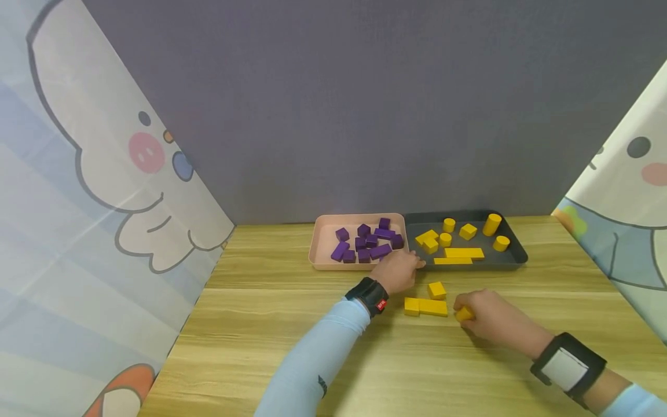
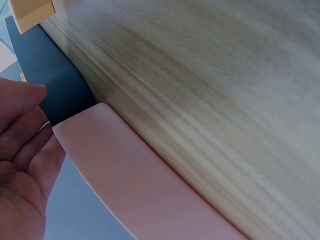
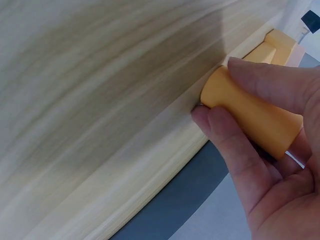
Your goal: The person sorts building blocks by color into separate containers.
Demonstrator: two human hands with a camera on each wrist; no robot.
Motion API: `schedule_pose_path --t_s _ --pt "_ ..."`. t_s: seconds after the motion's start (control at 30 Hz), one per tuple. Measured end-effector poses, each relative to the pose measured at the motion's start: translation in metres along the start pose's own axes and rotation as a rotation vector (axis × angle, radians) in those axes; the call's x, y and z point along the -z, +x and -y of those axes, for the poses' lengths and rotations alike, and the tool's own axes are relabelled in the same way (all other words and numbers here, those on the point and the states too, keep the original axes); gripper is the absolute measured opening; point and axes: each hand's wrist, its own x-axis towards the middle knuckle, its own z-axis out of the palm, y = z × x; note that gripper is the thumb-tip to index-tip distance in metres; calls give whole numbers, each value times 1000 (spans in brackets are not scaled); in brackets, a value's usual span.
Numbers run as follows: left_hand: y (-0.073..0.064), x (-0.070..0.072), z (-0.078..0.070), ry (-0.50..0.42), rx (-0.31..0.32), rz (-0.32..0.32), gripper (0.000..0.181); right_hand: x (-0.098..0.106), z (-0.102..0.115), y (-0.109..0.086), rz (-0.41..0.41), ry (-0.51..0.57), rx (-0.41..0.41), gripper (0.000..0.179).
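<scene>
My right hand (image 1: 492, 319) pinches a yellow cylinder (image 3: 257, 117) between thumb and fingers, low over the wooden table. Just left of it on the table lie a yellow cube (image 1: 436, 290), a long yellow block (image 1: 433, 307) and a smaller yellow block (image 1: 411, 306) set against its end. My left hand (image 1: 398, 272) is at the front, where the pink tray (image 1: 315, 249) meets the dark grey tray (image 1: 521, 255). In the left wrist view its fingers (image 2: 27, 137) are loosely bent beside the tray walls, with nothing visible held. Whether they touch the rims I cannot tell.
Several purple blocks (image 1: 363, 255) lie in the pink tray. Inside the dark tray are several yellow pieces, including an upright cylinder (image 1: 492, 225) and a long flat block (image 1: 464, 253). A grey panel (image 1: 323, 116) stands behind the trays, with printed cloth (image 1: 104, 174) at the left.
</scene>
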Motion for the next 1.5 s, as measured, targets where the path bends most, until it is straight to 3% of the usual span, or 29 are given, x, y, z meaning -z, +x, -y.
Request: schedule_pose_path --t_s 0.2,0.47,0.63,0.77,1.17,1.5 --pt "3 -1 1 3 4 2 33 3 1 4 15 17 -10 24" --pt "10 3 2 72 -13 -10 23 13 -2 11 7 37 -29 25" --pt "14 3 3 158 -47 -16 21 29 -8 21 -82 8 6 26" --pt "17 2 3 169 -63 -7 20 46 -19 30 -193 -71 38 23" --pt "22 3 5 122 -75 28 21 111 -54 65 -286 -82 -72 24" --pt "21 1 1 129 -94 -6 21 118 -94 111 -241 -76 -170 28"
